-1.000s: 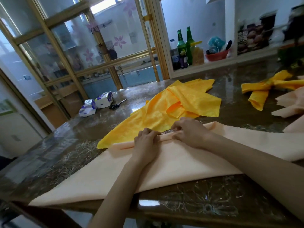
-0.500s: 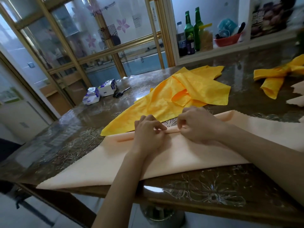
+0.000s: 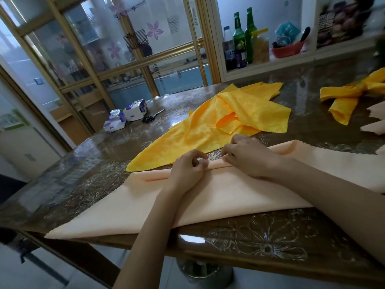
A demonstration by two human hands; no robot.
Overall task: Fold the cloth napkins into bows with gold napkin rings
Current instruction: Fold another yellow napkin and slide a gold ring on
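Note:
A large peach napkin [image 3: 218,197] lies across the near part of the dark glass table [image 3: 260,236], its far edge rolled into a narrow fold. My left hand [image 3: 187,171] and my right hand [image 3: 248,158] sit side by side on that fold, fingers curled and pinching it. Behind them lies a loose yellow napkin [image 3: 220,126]. A yellow napkin folded into a bow [image 3: 350,97] rests at the far right. No gold ring is visible.
Two tissue packs [image 3: 127,113] and black scissors [image 3: 153,117] lie at the table's far left. More peach cloth [image 3: 375,126] shows at the right edge. Bottles [image 3: 242,40] and a red bowl [image 3: 287,50] stand on a shelf behind the table.
Both hands have stayed on the rolled edge, working the fold slightly toward me. The camera has tilted, so the scene sits lower in the frame.

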